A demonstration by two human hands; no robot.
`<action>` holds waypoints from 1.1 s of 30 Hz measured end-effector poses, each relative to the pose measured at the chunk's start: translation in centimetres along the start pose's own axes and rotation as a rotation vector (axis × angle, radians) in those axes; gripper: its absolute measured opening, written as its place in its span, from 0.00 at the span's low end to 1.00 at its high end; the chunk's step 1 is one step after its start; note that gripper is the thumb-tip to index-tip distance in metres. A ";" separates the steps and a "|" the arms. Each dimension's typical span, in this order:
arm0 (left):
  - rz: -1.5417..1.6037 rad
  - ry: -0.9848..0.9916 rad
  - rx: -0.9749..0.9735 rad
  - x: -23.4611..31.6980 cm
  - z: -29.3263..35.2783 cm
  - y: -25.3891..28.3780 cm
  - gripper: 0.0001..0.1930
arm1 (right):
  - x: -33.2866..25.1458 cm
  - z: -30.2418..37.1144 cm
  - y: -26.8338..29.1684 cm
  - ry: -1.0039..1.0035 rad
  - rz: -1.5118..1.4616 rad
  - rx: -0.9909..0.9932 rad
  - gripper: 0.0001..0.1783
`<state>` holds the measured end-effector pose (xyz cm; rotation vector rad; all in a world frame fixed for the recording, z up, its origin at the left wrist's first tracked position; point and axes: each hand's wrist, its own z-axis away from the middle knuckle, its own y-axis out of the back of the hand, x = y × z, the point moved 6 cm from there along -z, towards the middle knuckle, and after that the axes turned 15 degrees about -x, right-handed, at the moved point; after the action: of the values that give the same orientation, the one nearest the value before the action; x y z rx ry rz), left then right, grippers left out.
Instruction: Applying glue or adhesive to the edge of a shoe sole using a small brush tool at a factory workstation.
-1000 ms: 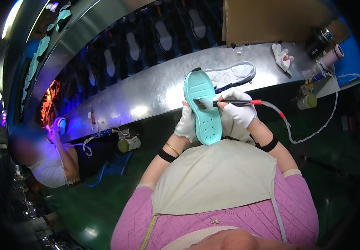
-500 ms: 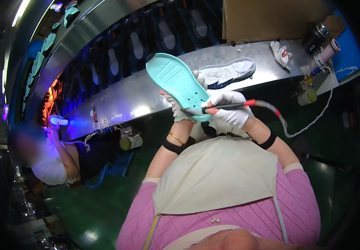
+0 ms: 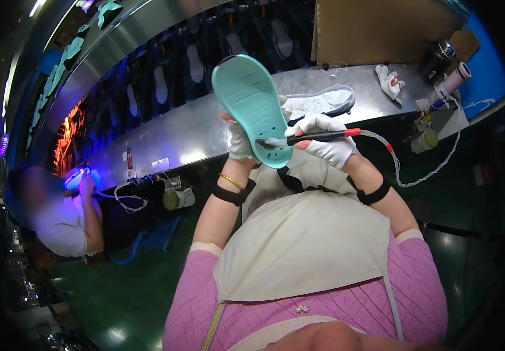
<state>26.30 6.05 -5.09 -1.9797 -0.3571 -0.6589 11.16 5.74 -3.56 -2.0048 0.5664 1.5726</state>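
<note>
My left hand [image 3: 239, 140], in a white glove with bare fingertips, is closed around a teal shoe sole [image 3: 251, 96], holding it tilted up above the bench edge. Gloved likewise, my right hand [image 3: 330, 153] grips a black-handled brush [image 3: 314, 137] with a red band and a tube trailing from its end. The bristles touch the sole's inner face near its lower end, beside some small holes. Just behind the sole, a shoe upper [image 3: 325, 100] with a white underside and dark edge lies on the bench, partly hidden by the sole and my hand.
The metal bench [image 3: 191, 137] runs across, with a conveyor carrying grey soles [image 3: 194, 63] behind it. A cardboard sheet [image 3: 375, 32], a loose glove [image 3: 389, 83] and a black flask [image 3: 437, 61] are at right. At left, a co-worker [image 3: 68, 219] holds a blue-lit shoe piece.
The sole has moved up and stands more upright. My right hand has shifted the brush tip from the sole's lower edge onto its inner face. The conveyor's soles have shifted slightly.
</note>
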 end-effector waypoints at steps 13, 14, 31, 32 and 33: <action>-0.193 0.531 -0.012 -0.9 -0.4 4.0 0.44 | -0.1 -1.9 0.8 0.043 0.120 -0.344 0.10; -0.108 0.541 0.069 -1.4 -0.2 4.6 0.40 | -0.7 -2.2 0.6 0.089 0.280 -0.326 0.10; -0.392 0.434 0.202 1.3 -1.4 4.8 0.31 | 0.0 -2.5 3.3 -0.043 0.370 -0.338 0.08; -0.409 0.374 0.217 2.4 -0.9 4.3 0.32 | -0.7 -2.6 3.7 0.115 0.225 -0.303 0.08; -0.374 0.261 0.185 3.8 -1.2 4.0 0.36 | -1.2 -2.5 4.4 0.017 0.282 -0.185 0.09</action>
<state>30.98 2.99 -5.28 -1.6392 -0.6121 -1.0688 10.08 0.72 -2.60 -2.1502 0.7622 1.8332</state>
